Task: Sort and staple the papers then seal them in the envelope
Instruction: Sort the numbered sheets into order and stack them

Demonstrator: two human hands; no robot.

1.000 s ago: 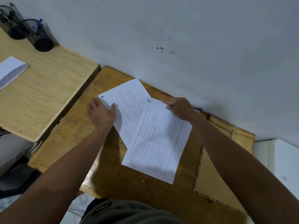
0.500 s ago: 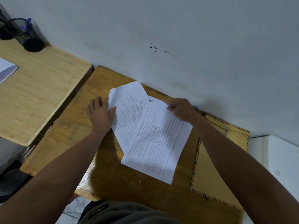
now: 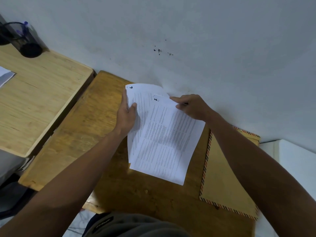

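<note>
Between our two hands, printed papers [image 3: 164, 134] sit fanned on the small wooden desk [image 3: 106, 139]: our left hand [image 3: 125, 117] grips their outer edge, thumb on top, while our right hand [image 3: 191, 106] pinches the top sheet's far corner, apparently to square the stack for stapling. Beyond the right grip lies the brown envelope [image 3: 220, 177], flat, waiting within reach.

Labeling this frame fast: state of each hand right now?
Left hand: holds the under sheet at its left edge, thumb on top.
Right hand: fingers pinch the top sheet at its upper corner.
</note>
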